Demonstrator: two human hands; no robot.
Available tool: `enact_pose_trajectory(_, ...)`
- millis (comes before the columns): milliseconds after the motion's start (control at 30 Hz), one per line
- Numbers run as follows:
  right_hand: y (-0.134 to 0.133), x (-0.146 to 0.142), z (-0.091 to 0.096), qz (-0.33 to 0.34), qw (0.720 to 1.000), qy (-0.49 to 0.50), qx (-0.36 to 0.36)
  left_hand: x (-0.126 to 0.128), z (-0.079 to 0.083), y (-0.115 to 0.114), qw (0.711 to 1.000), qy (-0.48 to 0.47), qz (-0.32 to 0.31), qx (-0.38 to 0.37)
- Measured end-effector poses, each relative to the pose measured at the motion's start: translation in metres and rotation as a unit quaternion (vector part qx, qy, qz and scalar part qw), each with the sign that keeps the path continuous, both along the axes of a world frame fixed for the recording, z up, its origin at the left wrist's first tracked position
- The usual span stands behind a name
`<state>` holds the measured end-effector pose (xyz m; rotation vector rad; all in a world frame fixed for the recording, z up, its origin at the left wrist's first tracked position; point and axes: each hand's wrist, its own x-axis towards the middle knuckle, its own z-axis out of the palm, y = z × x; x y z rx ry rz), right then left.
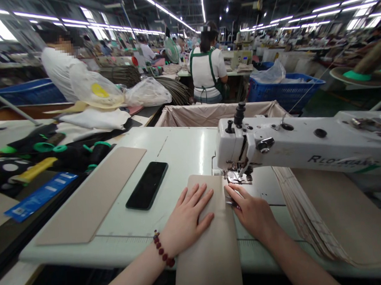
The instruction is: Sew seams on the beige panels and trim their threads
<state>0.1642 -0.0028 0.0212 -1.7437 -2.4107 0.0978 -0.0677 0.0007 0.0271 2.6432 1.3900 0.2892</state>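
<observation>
A long beige fabric panel [212,240] lies on the sewing machine's pale green table, its far end beside the needle area and its near end reaching past the table's front edge. My left hand [190,217] rests flat on it, fingers spread, a dark red bead bracelet at the wrist. At the panel's right edge, just before the presser foot [239,178], my right hand [251,209] has its fingers together and bent, pinching the edge; the thumb is partly hidden. The white sewing machine [294,142] extends to the right above a stack of beige panels [349,210].
A black phone [147,185] and another beige panel [93,193] lie on the left of the table. Thread spools [99,152] and a blue packet [40,197] sit farther left. Behind the table stands a cloth-lined bin [189,116]; people work beyond, near a blue crate [284,91].
</observation>
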Motion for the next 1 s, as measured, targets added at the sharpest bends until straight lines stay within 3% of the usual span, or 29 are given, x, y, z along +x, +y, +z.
enact_pose_trajectory(533,0.0011,-0.0012,0.0018,-0.008,1.0,0.003,-0.006,-0.0052,0.0079,0.0045,0.997,-0.021,0.001,-0.068)
enact_pose_trajectory(1000,-0.0003,-0.0001,0.0005,-0.005,1.0,0.018,-0.01,-0.0074,0.0078,0.0052,0.996,-0.06,0.003,-0.066)
